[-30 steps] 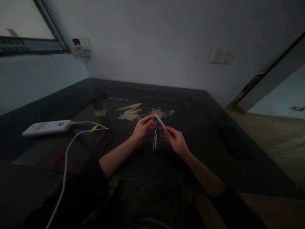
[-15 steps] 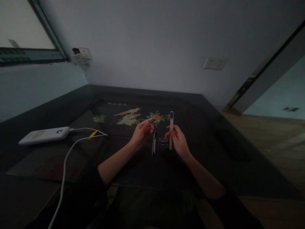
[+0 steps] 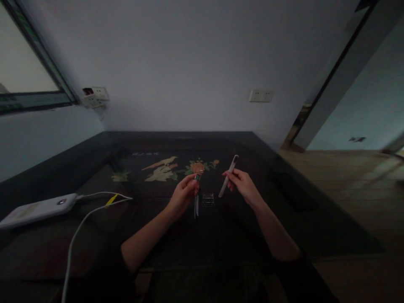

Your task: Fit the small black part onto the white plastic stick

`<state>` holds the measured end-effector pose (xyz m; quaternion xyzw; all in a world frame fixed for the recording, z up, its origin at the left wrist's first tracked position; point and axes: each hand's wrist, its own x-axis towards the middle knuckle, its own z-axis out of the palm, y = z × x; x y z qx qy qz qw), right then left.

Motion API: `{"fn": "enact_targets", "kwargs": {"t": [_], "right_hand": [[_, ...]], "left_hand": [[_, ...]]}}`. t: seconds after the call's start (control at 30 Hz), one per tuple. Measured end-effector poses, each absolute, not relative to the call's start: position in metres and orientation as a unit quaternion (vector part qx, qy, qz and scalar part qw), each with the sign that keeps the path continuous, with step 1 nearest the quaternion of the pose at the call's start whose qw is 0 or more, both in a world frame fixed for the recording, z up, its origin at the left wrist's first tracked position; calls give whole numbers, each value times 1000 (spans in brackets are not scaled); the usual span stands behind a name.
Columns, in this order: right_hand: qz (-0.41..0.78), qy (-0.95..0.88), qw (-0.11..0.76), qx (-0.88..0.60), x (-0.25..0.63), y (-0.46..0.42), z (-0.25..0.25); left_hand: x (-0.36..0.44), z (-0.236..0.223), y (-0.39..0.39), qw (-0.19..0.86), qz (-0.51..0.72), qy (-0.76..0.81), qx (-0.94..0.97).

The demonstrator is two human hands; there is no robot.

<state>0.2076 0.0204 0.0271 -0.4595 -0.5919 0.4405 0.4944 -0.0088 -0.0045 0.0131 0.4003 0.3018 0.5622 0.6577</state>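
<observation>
My left hand (image 3: 186, 187) is closed, pinching a small green stick-shaped piece (image 3: 197, 177) that looks like a battery. Between the thumb and fingers of my right hand (image 3: 243, 185) is a slim white stick (image 3: 227, 177) with a dark patch at its upper end. The stick leans, its top to the right. Below and between the hands, a small clear case (image 3: 208, 199) lies on the dark table. Beside it, close to my left hand, is a narrow black-and-white strip-like thing (image 3: 196, 206), partly hidden at its top.
The dark table (image 3: 176, 248) carries an inlaid bird-and-flower picture. On the left lies a white power bank-like device (image 3: 38, 210) with a white cable (image 3: 78, 229) running toward me. A dark flat object (image 3: 293, 191) is at the right. Sockets (image 3: 261, 96) are on the wall behind.
The white stick has gone from upright to tilted rightward, and my right hand has moved away from the clear case. The green piece is turned and shows less. The camera view has shifted.
</observation>
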Motion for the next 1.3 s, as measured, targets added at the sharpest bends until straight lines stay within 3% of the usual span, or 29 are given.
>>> {"fn": "enact_targets", "kwargs": {"t": [0.2,0.4,0.5,1.07,1.3], "right_hand": [[462,-578,469,-482,230,25,30],[544,-575,282,-542,226,27,14],[554,-570,235,-559,220,27,8],[471,-588,191,-629,215,32,-10],[347,-656,192,-642,219,32,-2]], "left_hand": [[-8,12,-5,651,557,298,421],[-8,9,-2,645,542,307,442],[-7,6,-2,646,527,306,460],[-9,5,-3,648,487,324,487],[-9,5,-3,639,471,328,511]]}}
